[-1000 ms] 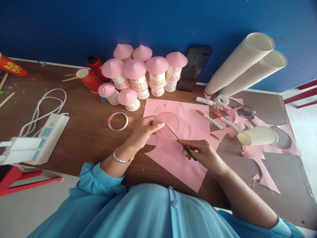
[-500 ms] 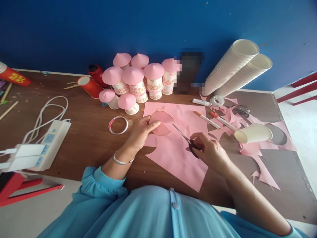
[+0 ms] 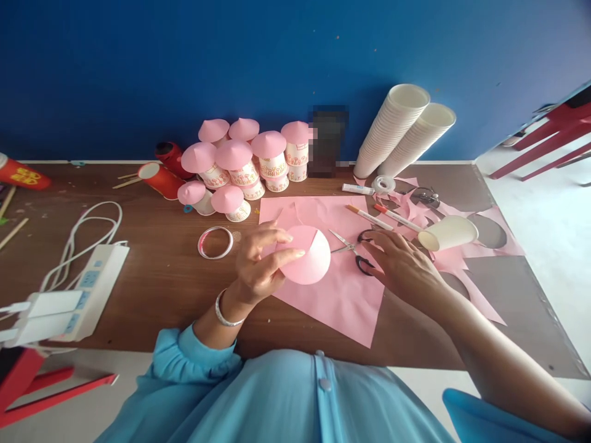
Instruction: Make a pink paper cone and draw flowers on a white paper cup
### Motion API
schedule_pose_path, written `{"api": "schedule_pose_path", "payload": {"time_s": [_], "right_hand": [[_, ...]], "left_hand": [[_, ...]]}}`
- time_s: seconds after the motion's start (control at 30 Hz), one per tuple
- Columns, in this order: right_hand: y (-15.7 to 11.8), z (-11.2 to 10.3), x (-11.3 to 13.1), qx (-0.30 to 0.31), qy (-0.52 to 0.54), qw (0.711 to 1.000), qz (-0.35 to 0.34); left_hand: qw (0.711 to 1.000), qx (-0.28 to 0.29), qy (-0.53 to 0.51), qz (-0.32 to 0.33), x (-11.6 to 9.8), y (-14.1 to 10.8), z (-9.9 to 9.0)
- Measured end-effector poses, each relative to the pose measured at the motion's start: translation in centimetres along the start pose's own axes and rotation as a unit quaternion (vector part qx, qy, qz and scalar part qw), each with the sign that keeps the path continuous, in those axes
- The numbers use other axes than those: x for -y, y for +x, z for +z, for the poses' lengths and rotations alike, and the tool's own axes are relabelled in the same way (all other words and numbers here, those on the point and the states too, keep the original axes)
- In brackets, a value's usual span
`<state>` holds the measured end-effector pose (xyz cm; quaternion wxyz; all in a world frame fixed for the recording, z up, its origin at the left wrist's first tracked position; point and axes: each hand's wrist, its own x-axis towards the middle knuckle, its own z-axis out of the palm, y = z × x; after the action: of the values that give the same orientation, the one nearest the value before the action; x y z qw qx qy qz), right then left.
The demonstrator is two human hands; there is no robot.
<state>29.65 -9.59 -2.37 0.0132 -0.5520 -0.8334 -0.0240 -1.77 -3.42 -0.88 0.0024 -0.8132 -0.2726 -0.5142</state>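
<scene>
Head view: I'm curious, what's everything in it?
Paper circle: 1, pink, centre
Scissors: 1, black and silver, centre
Sheet: 1, pink, centre
Scraps: several, pink, right
Cones: 8, pink, on white cups
Cup stacks: 2, white, back
Lying cup: 1, white, right
Markers: 2, white with orange, red
Tube: 1, white, right
Tape roll: 1, white, right
Ring: 1, pink and white, left
Containers: 3, red, left
Sticks: several, pale, left
Power strip: 1, white, left
Adapters: 2, white, left
Cable: 1, white, left
Blurred object: 1, dark, back
Furniture legs: several, red, floor
Table: 1, brown, beneath
Wall: 1, blue, behind
Bracelet: 1, silver, left wrist
Shirt: 1, blue, bottom
Left hand: 1, bare, holding circle
Right hand: 1, bare, at scissors
</scene>
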Motion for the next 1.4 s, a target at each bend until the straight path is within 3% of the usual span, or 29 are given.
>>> {"api": "schedule_pose_path", "payload": {"time_s": [0.07,0.13,0.17,0.23,0.3,0.4,0.47,0.53,0.6,0.63,0.73,0.87,0.97,1.17,1.4], "right_hand": [[0.1,-0.6,0.1,0.002,0.076,0.997,0.023],[0.5,-1.5,1.1,-0.007,0.241,0.967,0.082],[0.8,-1.9,1.9,-0.002,0.367,0.925,0.103],[1.7,-2.6,3.8,0.027,0.602,0.790,0.112],[2.7,-3.0,5.7,0.030,0.717,0.686,0.117],[4.0,-2.9,7.4,0.027,0.776,0.616,0.130],[4.3,-2.8,7.7,0.026,0.778,0.614,0.132],[4.4,-2.7,7.6,0.025,0.760,0.635,0.135],[4.4,-2.7,7.4,0.019,0.729,0.669,0.144],[4.4,-2.6,7.3,0.015,0.711,0.687,0.149],[4.6,-2.4,7.2,0.019,0.670,0.727,0.150],[5.0,-1.7,7.2,0.042,0.670,0.725,0.155],[5.4,-1.1,7.3,0.051,0.681,0.713,0.160],[5.8,-0.4,7.6,0.064,0.686,0.709,0.149],[5.8,-0.6,7.3,0.072,0.704,0.697,0.116]], "left_hand": [[0.999,-0.010,0.028,0.029,-0.3,-0.1,-0.2],[0.998,-0.020,0.049,0.039,-0.6,-0.4,-0.2],[0.998,-0.022,0.053,0.040,-0.7,-0.5,-0.2],[0.998,-0.011,0.045,0.030,-0.9,-1.0,-0.1],[1.000,0.022,0.018,0.007,-0.9,-1.3,0.2],[0.991,0.063,-0.043,-0.109,-1.0,-1.2,0.5],[0.954,0.071,-0.146,-0.253,-1.1,-0.6,0.6],[0.859,0.094,-0.286,-0.414,-1.1,0.0,0.5],[0.771,0.140,-0.363,-0.504,-1.1,0.5,0.3],[0.747,0.167,-0.376,-0.522,-1.0,0.7,0.3],[0.727,0.201,-0.382,-0.535,-0.9,1.1,0.5],[0.687,0.176,-0.434,-0.555,-0.8,1.3,1.1],[0.688,0.222,-0.440,-0.534,-0.6,1.4,1.4],[0.756,0.252,-0.359,-0.487,-0.4,1.5,1.8],[0.753,0.265,-0.355,-0.486,-0.2,1.5,2.0]]}}
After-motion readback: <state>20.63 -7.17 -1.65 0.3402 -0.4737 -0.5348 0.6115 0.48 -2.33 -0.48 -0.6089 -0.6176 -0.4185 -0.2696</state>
